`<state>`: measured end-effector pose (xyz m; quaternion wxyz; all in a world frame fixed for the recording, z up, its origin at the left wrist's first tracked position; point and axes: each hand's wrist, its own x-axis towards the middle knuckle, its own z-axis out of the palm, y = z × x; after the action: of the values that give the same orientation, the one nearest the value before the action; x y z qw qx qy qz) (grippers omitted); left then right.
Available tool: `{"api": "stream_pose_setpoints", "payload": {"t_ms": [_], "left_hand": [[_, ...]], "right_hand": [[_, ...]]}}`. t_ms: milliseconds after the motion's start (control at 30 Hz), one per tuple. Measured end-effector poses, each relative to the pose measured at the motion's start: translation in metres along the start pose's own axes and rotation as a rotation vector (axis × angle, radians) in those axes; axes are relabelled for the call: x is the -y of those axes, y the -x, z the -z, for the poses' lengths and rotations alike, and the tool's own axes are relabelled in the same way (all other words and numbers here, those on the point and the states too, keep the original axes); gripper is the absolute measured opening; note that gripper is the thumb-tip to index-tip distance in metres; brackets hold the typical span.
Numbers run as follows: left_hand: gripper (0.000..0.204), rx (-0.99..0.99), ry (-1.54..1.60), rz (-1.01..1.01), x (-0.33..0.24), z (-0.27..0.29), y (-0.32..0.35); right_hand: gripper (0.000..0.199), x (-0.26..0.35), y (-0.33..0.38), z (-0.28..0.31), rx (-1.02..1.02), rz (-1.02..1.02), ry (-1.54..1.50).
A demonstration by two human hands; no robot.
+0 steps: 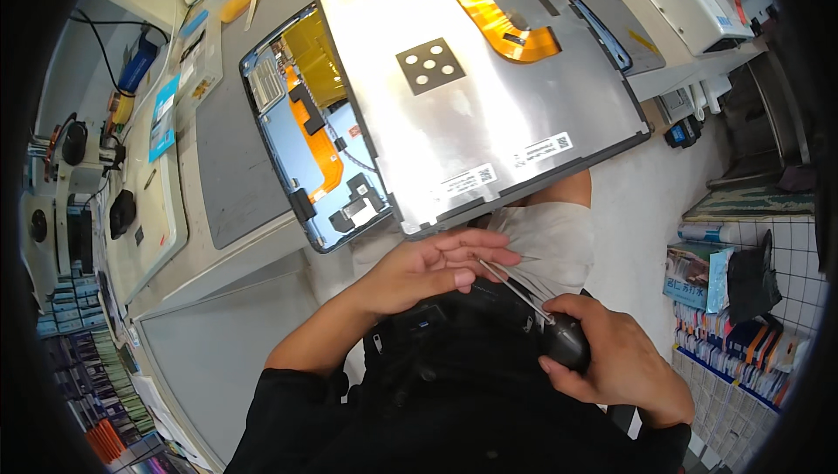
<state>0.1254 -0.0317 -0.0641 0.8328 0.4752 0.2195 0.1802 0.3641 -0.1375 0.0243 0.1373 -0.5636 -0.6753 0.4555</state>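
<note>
A single head-worn fisheye view looks steeply down from above the person's chest, close over both hands and the lifted display panel (471,81) at the workbench (236,160) edge; straight lines bow toward its dark circular rim.

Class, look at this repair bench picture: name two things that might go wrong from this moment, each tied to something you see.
1. The silver display panel overhangs the bench edge, tilted above the opened tablet body; it may slip.
2. The orange flex cable seems to link panel and body; a slide might strain it.
The right hand holds a screwdriver, its tip at the left hand.
</note>
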Motion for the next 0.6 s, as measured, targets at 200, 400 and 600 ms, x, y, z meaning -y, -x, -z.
{"api": "stream_pose_setpoints", "payload": {"t_ms": [200,400,600], "left_hand": [[0.055,-0.109,0.132,-0.084,-0.023,-0.004,0.018],[0.053,-0.039,0.266,-0.041,-0.035,-0.006,0.022],[0.053,-0.056,0.279,-0.042,-0.032,-0.003,0.024]], "right_hand": [[0.051,0.022,-0.013,0.012,0.002,0.029,0.174],[0.056,0.037,-0.018,0.012,-0.018,-0.109,0.203],[0.055,0.046,-0.021,0.013,0.015,-0.146,0.267]]}}
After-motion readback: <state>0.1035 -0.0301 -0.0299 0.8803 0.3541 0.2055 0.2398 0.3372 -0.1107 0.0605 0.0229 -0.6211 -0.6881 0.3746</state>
